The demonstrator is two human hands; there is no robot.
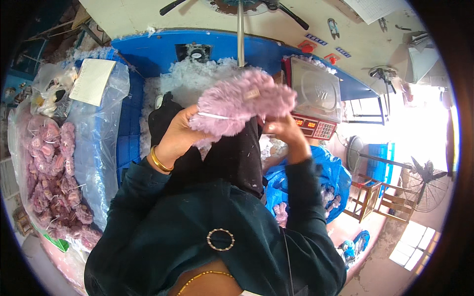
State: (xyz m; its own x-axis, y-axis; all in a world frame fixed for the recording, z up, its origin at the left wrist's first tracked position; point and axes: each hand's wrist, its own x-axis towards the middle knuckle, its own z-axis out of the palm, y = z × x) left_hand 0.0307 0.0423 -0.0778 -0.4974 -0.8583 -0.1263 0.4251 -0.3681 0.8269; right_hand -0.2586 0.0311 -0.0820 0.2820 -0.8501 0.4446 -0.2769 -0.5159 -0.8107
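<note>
Left hand [178, 135] pinching the fluffy pink plush [229, 101], right hand [285, 132] at its other end, grip I can't tell, near 1 metal tube [241, 37]!

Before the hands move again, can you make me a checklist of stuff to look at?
1. Left hand has hold of the fluffy pink toy: ok, its fingers are on the left end.
2. Right hand has a firm grip: cannot tell; it is at the toy's lower right side, with fingers partly hidden.
3. Toy is touching the metal tube: cannot tell; the tube's tip ends close to the toy's upper edge.
4. Sleeves are away from the tube: ok, both are well below its tip.
5. The scale's red display is lit: ok.
</note>
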